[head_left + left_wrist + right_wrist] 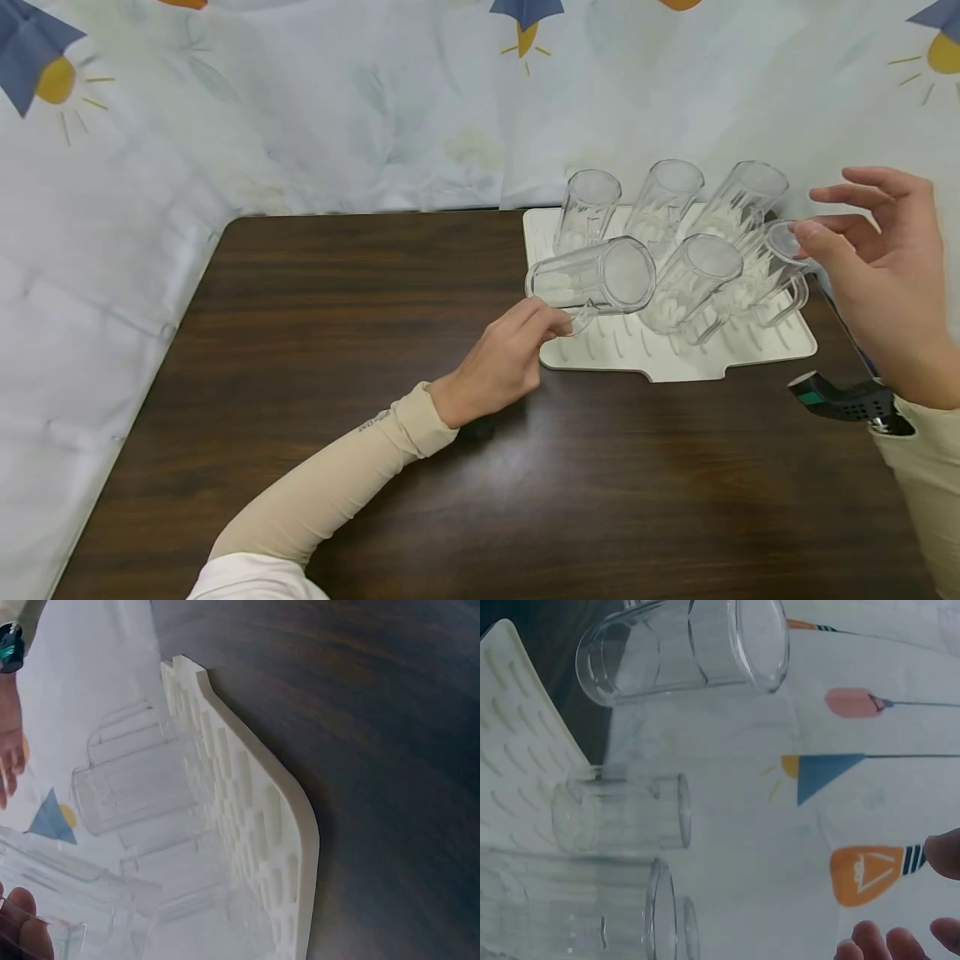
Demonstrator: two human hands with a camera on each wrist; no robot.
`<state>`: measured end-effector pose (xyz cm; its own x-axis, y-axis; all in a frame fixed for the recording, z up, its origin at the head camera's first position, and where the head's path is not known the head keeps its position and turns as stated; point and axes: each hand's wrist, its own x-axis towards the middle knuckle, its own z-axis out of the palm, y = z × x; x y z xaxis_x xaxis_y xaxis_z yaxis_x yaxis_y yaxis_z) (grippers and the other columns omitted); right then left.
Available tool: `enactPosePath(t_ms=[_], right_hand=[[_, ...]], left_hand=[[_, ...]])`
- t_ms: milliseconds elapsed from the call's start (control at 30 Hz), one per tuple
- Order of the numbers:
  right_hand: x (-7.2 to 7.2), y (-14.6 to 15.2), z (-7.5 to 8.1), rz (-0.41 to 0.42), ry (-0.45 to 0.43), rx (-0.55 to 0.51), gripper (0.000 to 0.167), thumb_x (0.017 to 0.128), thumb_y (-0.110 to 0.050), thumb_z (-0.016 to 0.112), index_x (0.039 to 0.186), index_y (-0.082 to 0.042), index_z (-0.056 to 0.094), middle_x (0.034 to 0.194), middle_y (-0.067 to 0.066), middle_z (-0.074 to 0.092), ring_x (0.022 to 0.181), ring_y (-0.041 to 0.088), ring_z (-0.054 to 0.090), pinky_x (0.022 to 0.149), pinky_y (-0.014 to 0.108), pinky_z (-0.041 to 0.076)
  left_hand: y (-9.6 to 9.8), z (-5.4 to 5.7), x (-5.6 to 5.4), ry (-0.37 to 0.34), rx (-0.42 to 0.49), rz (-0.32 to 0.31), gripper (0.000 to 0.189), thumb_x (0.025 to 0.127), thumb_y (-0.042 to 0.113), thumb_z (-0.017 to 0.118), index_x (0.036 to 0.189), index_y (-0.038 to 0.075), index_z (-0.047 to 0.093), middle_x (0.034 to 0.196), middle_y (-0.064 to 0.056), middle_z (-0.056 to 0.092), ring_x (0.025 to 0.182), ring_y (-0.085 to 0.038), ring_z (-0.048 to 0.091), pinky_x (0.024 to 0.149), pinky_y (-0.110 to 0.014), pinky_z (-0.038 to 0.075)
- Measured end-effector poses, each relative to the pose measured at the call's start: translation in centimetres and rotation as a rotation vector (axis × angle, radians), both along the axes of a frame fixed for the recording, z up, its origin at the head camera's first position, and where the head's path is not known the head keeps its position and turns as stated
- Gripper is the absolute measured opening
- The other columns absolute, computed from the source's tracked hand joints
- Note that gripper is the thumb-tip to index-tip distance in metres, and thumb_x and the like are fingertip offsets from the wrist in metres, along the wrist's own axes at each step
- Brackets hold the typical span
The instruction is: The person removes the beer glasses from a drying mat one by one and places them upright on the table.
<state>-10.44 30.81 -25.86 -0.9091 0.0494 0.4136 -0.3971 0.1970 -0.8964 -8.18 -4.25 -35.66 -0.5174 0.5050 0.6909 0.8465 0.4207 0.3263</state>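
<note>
My left hand grips the handle of a clear glass mug, which lies tilted nearly sideways over the front left part of a white ridged mat. In the left wrist view, its fingertips curl at the mug's handle. My right hand is raised beside the rightmost mug, its fingers apart and loosely bent. The right wrist view shows those fingers holding nothing, apart from the glass. Another mug stands between the held one and the rightmost.
Three more glass mugs, a left one, a middle one and a right one, stand along the mat's back. Behind the dark wooden table hangs a patterned white curtain. A black device is at my right wrist.
</note>
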Motion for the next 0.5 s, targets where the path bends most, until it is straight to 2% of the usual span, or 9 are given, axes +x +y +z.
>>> enactPosePath(t_ms=[67, 133, 300, 500], right_hand=[[0.0, -0.9, 0.1, 0.075, 0.023, -0.082, 0.055, 0.095, 0.010, 0.062, 0.145, -0.005, 0.045, 0.132, 0.007, 0.056, 0.100, 0.012, 0.065, 0.082, 0.013, 0.056], [0.0, -1.8, 0.1, 0.134, 0.022, -0.120, 0.055, 0.095, 0.011, 0.062, 0.145, -0.004, 0.045, 0.132, 0.009, 0.056, 0.103, 0.015, 0.065, 0.084, 0.015, 0.056], [0.3, -3.9, -0.1, 0.211, 0.009, -0.075, 0.056, 0.094, 0.012, 0.061, 0.146, -0.003, 0.045, 0.132, 0.008, 0.056, 0.108, 0.015, 0.065, 0.089, 0.016, 0.054], [0.7, -6.2, -0.7, 0.291, 0.031, -0.048, 0.056, 0.092, 0.017, 0.060, 0.143, -0.002, 0.048, 0.133, 0.010, 0.059, 0.109, 0.016, 0.067, 0.094, 0.017, 0.056]], left_hand=[[-0.2, 0.2, 0.1, 0.027, -0.030, 0.013, 0.035, 0.087, -0.022, 0.048, 0.106, 0.003, 0.063, 0.097, -0.005, 0.065, 0.094, -0.016, 0.064, 0.086, -0.021, 0.057], [-0.4, 0.4, 0.2, 0.051, -0.059, 0.020, 0.038, 0.084, -0.023, 0.046, 0.105, 0.003, 0.063, 0.097, -0.005, 0.065, 0.093, -0.016, 0.063, 0.084, -0.022, 0.057], [-0.9, 0.8, 0.5, 0.115, -0.149, 0.030, 0.047, 0.077, -0.025, 0.040, 0.106, 0.004, 0.063, 0.098, -0.004, 0.064, 0.088, -0.017, 0.058, 0.078, -0.022, 0.054], [-1.3, 1.3, 0.8, 0.178, -0.224, 0.056, 0.046, 0.077, -0.023, 0.039, 0.106, 0.005, 0.062, 0.098, -0.004, 0.064, 0.086, -0.019, 0.056, 0.077, -0.025, 0.051]])
